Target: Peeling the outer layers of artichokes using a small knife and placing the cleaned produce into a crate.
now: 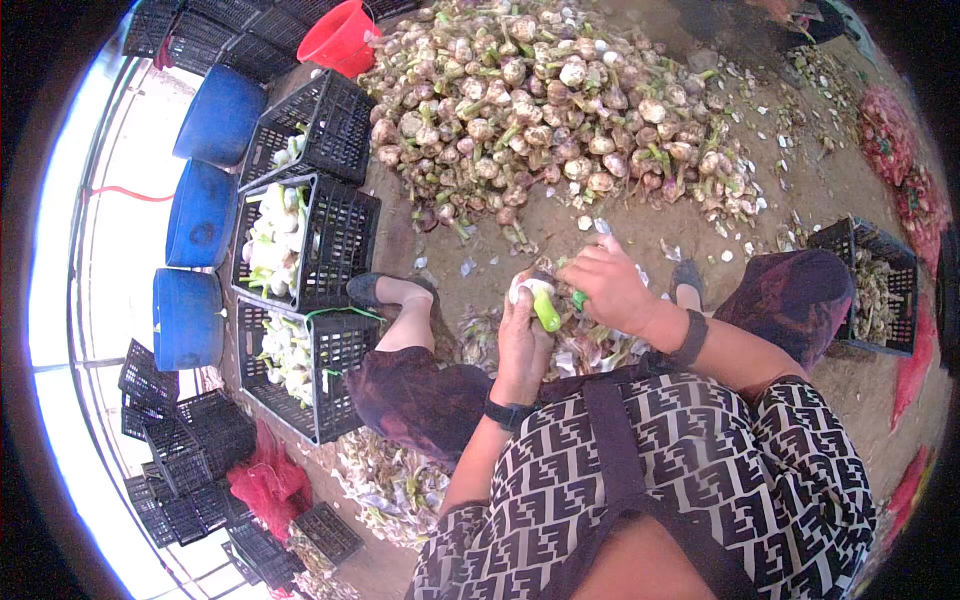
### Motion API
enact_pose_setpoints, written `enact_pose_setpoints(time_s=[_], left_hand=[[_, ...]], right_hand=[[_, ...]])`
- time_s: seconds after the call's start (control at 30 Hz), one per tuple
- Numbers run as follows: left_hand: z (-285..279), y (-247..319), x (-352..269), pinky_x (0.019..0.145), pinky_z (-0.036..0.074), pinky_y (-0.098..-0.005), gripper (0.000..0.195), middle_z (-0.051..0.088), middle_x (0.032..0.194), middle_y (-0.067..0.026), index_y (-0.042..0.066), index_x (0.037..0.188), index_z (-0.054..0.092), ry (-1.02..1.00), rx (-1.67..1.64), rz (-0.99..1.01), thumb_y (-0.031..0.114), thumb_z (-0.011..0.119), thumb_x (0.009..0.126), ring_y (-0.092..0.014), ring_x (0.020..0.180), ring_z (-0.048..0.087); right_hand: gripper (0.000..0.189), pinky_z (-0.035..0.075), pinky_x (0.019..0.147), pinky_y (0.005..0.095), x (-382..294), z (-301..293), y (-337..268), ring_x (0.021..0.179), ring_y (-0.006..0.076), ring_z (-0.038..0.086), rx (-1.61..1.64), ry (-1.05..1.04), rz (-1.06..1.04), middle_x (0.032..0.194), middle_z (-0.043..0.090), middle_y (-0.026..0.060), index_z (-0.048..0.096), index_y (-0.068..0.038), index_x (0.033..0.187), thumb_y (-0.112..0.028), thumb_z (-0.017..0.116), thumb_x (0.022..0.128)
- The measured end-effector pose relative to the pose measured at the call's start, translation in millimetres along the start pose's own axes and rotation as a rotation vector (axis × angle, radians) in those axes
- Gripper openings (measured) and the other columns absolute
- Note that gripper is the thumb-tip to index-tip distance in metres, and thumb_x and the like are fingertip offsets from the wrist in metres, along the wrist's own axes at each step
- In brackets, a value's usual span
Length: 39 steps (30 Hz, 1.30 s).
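Note:
My left hand [523, 341] holds a garlic bulb [523, 285] whose cut green stem [547, 311] points down toward my body. The bulb's skin is partly white, with dark, loose outer skin at its far side. Close against it, my right hand [611, 285] is closed around a small tool with a green handle [578, 300]; its working end is hidden, so I cannot tell its kind. Below both hands, peeled garlic skins [592, 349] lie on the ground between my legs. A large heap of unpeeled garlic bulbs [540, 112] spreads out before me.
Black plastic crates [341, 232] with trimmed garlic [274, 240] stand at left, beside blue tubs [199, 214]. A red bucket [341, 37] is beyond them. At right are a crate of scraps [874, 292] and red mesh sacks [889, 135]. Part of another person [817, 22] shows at top right.

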State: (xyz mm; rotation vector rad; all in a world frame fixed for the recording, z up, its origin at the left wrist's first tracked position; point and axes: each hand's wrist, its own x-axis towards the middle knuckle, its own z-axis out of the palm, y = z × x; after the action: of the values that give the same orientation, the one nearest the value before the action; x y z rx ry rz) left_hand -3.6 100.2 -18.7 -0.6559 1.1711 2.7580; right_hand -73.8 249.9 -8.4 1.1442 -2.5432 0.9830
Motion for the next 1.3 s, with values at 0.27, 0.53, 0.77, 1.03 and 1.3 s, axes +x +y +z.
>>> enact_pose_setpoints(time_s=[0.27, 0.53, 0.77, 1.03, 1.3], left_hand=[[6.0, 5.3, -4.6, 0.084, 0.044, -0.0303, 0.038, 0.054, 0.105, -0.0054, 0.007, 0.125, 0.041, 0.029, 0.021, 0.001, 0.026, 0.046, 0.093, -0.017, 0.094, 0.053], [8.7, 17.8, -17.1, 0.084, 0.048, -0.0327, 0.059, 0.052, 0.113, -0.0139, -0.002, 0.126, 0.033, -0.125, 0.27, -0.319, 0.011, 0.064, 0.077, -0.023, 0.1, 0.056], [6.7, 21.9, -11.7, 0.089, 0.044, -0.0298, 0.071, 0.05, 0.113, -0.0119, 0.002, 0.121, 0.035, -0.151, 0.391, -0.108, 0.003, 0.073, 0.062, -0.022, 0.104, 0.052], [-4.3, 7.2, 1.5, 0.083, 0.044, -0.028, 0.064, 0.05, 0.11, -0.0076, 0.002, 0.12, 0.035, -0.154, 0.825, 0.303, 0.005, 0.072, 0.068, -0.017, 0.097, 0.052], [-29.8, 71.3, 53.0, 0.068, 0.049, -0.0312, 0.024, 0.059, 0.098, -0.0081, 0.01, 0.108, 0.052, 0.239, -0.03, -0.08, 0.024, 0.051, 0.089, -0.021, 0.086, 0.058]], right_hand=[[0.015, 0.033, 0.092, 0.0428, 7.0, -4.8, 3.2, 0.08, 0.0191, 0.052, -0.139, -0.042, -0.148, 0.072, 0.053, 0.0021, 0.058, -0.01, 0.081, -0.012, 0.055, 0.067], [0.012, 0.032, 0.094, 0.0448, 16.5, 1.5, 44.1, 0.082, 0.0205, 0.054, -0.293, -0.086, -0.003, 0.075, 0.057, 0.0037, 0.061, -0.01, 0.078, -0.014, 0.056, 0.068], [0.021, 0.044, 0.081, 0.0425, 8.6, -2.4, 52.3, 0.094, 0.03, 0.057, -0.245, -0.859, 0.495, 0.084, 0.063, 0.0131, 0.064, -0.008, 0.092, -0.011, 0.056, 0.072], [0.028, 0.045, 0.083, 0.0365, -12.3, 3.5, 26.4, 0.094, 0.0321, 0.059, 0.55, -0.114, 0.18, 0.098, 0.063, 0.0148, 0.061, -0.007, 0.102, -0.015, 0.06, 0.076], [0.038, 0.045, 0.076, 0.045, -48.2, 26.7, 54.4, 0.085, 0.0394, 0.058, 0.32, -0.399, 0.55, 0.089, 0.06, 0.024, 0.062, -0.009, 0.103, -0.002, 0.051, 0.067]])
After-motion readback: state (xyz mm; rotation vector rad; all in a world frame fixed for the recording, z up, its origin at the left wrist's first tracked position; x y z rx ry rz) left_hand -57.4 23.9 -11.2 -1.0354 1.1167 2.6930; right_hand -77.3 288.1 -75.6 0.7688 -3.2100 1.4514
